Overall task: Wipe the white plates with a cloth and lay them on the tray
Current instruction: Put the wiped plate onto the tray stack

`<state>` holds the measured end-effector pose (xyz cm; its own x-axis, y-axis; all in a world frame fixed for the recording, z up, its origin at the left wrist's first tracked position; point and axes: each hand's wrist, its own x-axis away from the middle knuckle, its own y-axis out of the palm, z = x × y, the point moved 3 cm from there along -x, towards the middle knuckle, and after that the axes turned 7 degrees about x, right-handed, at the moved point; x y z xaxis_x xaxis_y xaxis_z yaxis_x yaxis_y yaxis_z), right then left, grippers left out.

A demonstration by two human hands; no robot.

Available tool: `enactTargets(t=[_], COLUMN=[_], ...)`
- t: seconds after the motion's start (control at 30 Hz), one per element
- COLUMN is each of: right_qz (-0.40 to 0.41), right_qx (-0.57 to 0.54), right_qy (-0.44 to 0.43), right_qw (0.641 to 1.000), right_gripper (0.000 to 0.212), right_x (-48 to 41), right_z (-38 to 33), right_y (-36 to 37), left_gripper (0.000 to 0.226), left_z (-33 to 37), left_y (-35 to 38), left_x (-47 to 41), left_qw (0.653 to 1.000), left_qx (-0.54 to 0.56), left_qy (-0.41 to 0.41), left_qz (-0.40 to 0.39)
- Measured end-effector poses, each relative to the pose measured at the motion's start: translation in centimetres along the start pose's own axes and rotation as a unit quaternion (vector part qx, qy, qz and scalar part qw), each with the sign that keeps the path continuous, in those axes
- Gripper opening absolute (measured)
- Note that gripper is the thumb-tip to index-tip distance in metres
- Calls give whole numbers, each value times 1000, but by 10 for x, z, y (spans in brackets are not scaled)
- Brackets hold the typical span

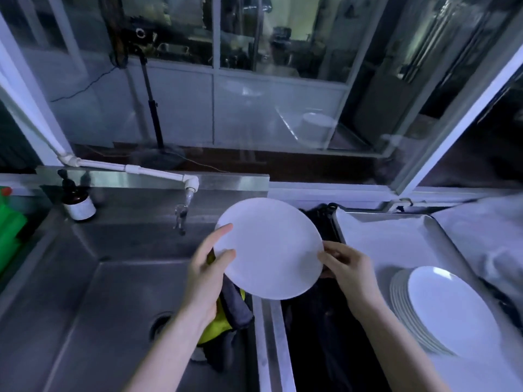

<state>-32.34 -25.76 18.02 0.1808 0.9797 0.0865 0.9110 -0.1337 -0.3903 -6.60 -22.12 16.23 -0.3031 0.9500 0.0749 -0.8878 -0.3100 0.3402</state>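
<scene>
I hold a white plate (270,247) up over the right side of the steel sink, tilted toward me. My left hand (208,267) grips its left rim, with thumb and a finger on the plate's face and a yellow and grey cloth (226,312) hanging under the palm. My right hand (346,264) pinches the plate's right rim. A stack of several white plates (441,309) lies at the near right on a metal tray (433,224) lined with white cloth.
A steel sink basin (93,306) with a drain lies at the left, under a white pipe tap (188,193). A brown bottle (77,202) stands on the sink's back ledge, something green (10,230) at the far left. A dark gap (319,329) separates sink and tray.
</scene>
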Motion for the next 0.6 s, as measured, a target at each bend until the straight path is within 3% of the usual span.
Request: enactTargets(t=[0.23, 0.33, 0.6], right_qz=[106, 142, 201], right_qx=[-49, -32, -12], right_qy=[56, 75, 111], right_qw=[992, 986, 973], right_gripper=[24, 25, 32], right_x=[3, 2, -7], right_z=[55, 85, 167], right_y=[-117, -167, -266], left_gripper=[78, 76, 58], left_z=[-55, -87, -170], left_y=[115, 164, 270], left_x=[21, 29, 40], left_qw=[993, 983, 968], left_qx=[-79, -123, -83], left_qy=[-6, -17, -112], left_qz=[-91, -137, -207])
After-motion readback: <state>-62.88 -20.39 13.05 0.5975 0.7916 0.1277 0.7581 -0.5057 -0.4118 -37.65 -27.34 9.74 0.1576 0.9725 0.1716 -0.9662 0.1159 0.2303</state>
